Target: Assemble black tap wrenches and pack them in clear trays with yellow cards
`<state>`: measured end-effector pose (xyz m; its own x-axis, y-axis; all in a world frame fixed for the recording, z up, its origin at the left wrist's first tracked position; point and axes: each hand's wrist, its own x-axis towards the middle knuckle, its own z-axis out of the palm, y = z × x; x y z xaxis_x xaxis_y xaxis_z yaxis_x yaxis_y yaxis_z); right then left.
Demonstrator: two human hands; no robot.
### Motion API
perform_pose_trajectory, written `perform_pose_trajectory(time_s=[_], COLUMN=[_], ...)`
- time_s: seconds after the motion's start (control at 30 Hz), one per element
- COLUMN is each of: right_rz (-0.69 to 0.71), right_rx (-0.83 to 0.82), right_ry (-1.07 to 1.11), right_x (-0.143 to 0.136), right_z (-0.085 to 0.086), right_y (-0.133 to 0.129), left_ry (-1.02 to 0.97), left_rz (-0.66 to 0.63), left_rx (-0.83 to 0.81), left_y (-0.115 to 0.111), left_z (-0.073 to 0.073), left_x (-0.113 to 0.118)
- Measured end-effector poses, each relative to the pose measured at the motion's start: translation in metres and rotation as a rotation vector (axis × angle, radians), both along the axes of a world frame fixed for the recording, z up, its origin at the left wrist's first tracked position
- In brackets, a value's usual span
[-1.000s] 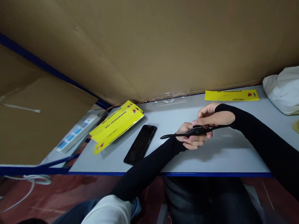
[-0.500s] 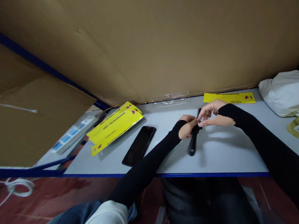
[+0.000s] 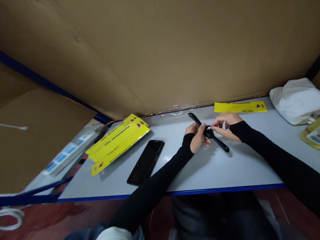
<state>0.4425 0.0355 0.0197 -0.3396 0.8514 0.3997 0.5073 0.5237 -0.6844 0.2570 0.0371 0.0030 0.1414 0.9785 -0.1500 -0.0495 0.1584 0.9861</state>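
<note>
Single head-worn camera, above front of tabletop; looks forward and down, tabletop near, brown panel beyond.

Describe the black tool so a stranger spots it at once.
Start at the pale tabletop below the brown board. Right of the phone, the left hand holds the black tool, the right hand at its middle. Unlike the flat, rectangular phone, it has two slim handles pointing opposite ways.

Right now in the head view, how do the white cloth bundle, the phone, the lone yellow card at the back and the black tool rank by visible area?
1. White cloth bundle
2. Phone and lone yellow card: too alike to rank
3. Black tool, partly covered
</note>
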Motion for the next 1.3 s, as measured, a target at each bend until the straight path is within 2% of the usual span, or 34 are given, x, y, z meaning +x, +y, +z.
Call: perform_pose_trajectory(time_s=[0.23,0.4,0.53,0.67,0.8,0.97,1.07,1.2,1.3], right_rz=[0.03,0.017,-0.075,-0.251,-0.166,-0.082,-0.044,-0.052,-0.025], right_rx=[0.029,-0.031,-0.06,-0.038,0.021,0.191,0.196,0.193,0.226], right_ry=[0.032,0.051,0.014,-0.046,-0.076,-0.122,-0.207,-0.181,-0.253], right_x=[-0.001,-0.001,-0.01,-0.024,-0.025,-0.008,-0.002,0.0,0.0], right_z=[0.001,0.001,0.0,-0.009,-0.016,-0.016,-0.015,-0.014,-0.014], right_y=[-0.006,-0.005,-0.009,-0.015,-0.016,-0.009,-0.008,-0.008,-0.008], left_ry=[-0.078,-0.117,-0.181,-0.178,-0.151,-0.123,-0.119,-0.102,-0.096], left_rz=[-0.004,0.014,0.051,0.178,0.257,0.204,0.193,0.187,0.165], left_rx=[-0.111,-0.193,-0.172,-0.104,-0.061,-0.184,-0.191,-0.162,-0.149], left_y=[-0.001,-0.001,-0.007,-0.013,-0.01,-0.004,-0.005,-0.006,-0.007], left_z=[0.005,0.004,0.002,-0.002,-0.003,0.002,0.003,0.0,0.0], left_x=[0.002,0.002,0.005,0.011,0.013,0.009,0.009,0.01,0.01])
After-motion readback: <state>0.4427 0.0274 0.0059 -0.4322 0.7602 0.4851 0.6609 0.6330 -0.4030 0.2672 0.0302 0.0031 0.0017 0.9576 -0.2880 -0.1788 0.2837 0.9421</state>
